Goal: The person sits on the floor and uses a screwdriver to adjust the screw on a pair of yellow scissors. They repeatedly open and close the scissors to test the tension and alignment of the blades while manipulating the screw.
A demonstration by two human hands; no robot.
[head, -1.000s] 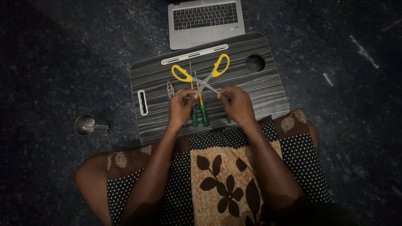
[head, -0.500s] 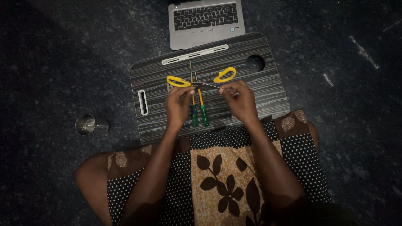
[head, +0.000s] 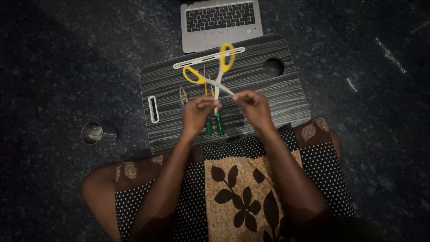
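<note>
Floor point(head: 67, 67), dark and speckled, surrounds everything. Grey wood-grain lap surface point(head: 277, 96) lies at twelve o'clock from the knees, with a round hole toward two o'clock and a slot at nine. Silver laptop point(head: 219, 22) sits beyond it at twelve. Steel cup point(head: 93, 132) stands on the floor at nine o'clock, well apart.

Scissors point(head: 218, 79), metal blades and yellow plastic loops, are held above the surface, spread into an X. Blade tips point back toward the person; loops fan to ten and twelve o'clock. Left hand point(head: 197, 114) pinches one blade tip, right hand point(head: 253, 107) the other, fingers closed. Green-handled screwdrivers point(head: 215, 124) and pliers point(head: 182, 95) lie beneath.
</note>
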